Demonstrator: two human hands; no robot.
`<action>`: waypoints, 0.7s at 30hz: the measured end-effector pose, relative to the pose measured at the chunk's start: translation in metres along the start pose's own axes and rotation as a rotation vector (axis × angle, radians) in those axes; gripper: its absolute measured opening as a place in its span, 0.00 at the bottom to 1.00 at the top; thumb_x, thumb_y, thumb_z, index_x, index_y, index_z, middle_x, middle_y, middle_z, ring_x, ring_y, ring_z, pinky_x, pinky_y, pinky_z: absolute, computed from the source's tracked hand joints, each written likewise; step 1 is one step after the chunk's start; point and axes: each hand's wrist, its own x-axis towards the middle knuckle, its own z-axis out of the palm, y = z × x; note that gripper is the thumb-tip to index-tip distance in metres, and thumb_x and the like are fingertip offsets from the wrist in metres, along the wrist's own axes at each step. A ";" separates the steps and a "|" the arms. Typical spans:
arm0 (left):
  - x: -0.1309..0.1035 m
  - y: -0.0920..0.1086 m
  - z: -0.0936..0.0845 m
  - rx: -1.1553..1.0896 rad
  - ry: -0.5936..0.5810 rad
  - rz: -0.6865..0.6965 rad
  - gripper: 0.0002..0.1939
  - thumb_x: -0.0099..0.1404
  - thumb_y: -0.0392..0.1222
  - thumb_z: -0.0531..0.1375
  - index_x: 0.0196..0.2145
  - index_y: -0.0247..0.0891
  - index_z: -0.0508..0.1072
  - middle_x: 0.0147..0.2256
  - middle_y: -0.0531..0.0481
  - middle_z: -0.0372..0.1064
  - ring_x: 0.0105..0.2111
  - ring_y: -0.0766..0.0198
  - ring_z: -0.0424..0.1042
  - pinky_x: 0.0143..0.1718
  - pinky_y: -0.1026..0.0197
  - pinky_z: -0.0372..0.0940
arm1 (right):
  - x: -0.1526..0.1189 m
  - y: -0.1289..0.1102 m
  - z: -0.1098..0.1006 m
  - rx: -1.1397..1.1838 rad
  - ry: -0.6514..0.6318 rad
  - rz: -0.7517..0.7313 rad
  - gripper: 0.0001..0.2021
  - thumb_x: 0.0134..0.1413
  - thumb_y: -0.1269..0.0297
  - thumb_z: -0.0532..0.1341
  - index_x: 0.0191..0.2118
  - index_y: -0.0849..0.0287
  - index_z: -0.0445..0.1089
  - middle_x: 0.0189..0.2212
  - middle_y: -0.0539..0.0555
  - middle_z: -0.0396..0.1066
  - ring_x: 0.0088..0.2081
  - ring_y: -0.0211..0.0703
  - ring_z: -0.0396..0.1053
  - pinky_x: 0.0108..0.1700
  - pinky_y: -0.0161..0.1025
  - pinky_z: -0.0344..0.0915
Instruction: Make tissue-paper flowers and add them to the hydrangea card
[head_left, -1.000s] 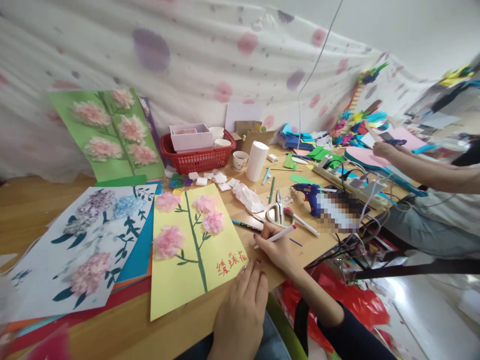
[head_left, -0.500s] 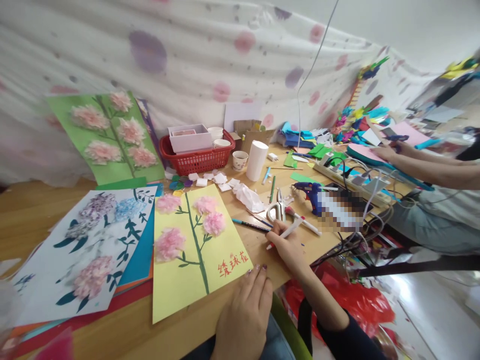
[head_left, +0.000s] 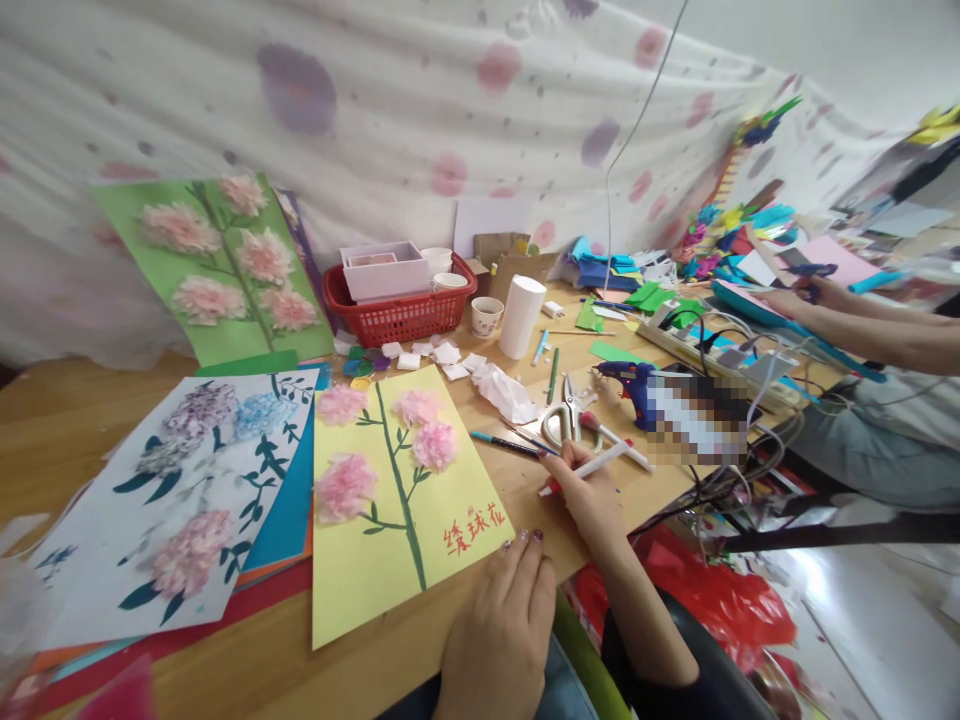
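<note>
My right hand (head_left: 589, 495) is closed round a white marker with a red tip (head_left: 606, 459), held slanted above the table right of the yellow sheet. My left hand (head_left: 501, 620) lies flat, fingers stretched, at the table's front edge, with its fingertips by the lower right corner of that sheet. The yellow sheet (head_left: 360, 570) bears pink tissue flowers (head_left: 346, 487), a green painted stem (head_left: 397, 460) and red written characters (head_left: 474, 530). Nothing is held in my left hand.
Left lies a white flower picture (head_left: 90, 560); a green one (head_left: 202, 345) leans behind. Beyond are a red basket (head_left: 405, 322), paper cup (head_left: 487, 316), white roll (head_left: 522, 318), scissors (head_left: 570, 405), blue glue gun (head_left: 634, 385) and power strip (head_left: 720, 370). A person's arms (head_left: 877, 325) are at right.
The whole view has shifted slightly, moving the table items a little to the right. My right hand still has the marker, now with its tip slightly further from the sheet.
</note>
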 end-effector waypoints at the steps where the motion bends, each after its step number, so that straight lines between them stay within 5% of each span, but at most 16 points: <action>1: 0.000 0.000 0.001 -0.005 0.006 -0.003 0.22 0.71 0.30 0.42 0.45 0.36 0.75 0.50 0.50 0.75 0.51 0.61 0.72 0.49 0.60 0.69 | 0.000 0.000 0.000 0.002 0.003 0.000 0.20 0.51 0.57 0.62 0.18 0.55 0.52 0.14 0.44 0.54 0.19 0.36 0.56 0.24 0.35 0.54; 13: -0.001 0.000 -0.001 -0.037 0.009 -0.016 0.22 0.72 0.32 0.41 0.48 0.36 0.73 0.48 0.48 0.76 0.47 0.59 0.75 0.45 0.59 0.71 | -0.002 -0.002 0.000 0.131 0.025 0.037 0.24 0.53 0.50 0.62 0.19 0.56 0.52 0.13 0.43 0.53 0.17 0.33 0.53 0.21 0.32 0.53; 21: -0.013 -0.003 -0.012 -0.394 -0.041 -0.550 0.19 0.73 0.44 0.46 0.52 0.38 0.71 0.45 0.42 0.77 0.43 0.58 0.77 0.41 0.61 0.72 | -0.022 -0.022 0.005 0.878 -0.019 0.208 0.19 0.46 0.48 0.67 0.22 0.58 0.67 0.14 0.44 0.58 0.17 0.31 0.54 0.22 0.31 0.58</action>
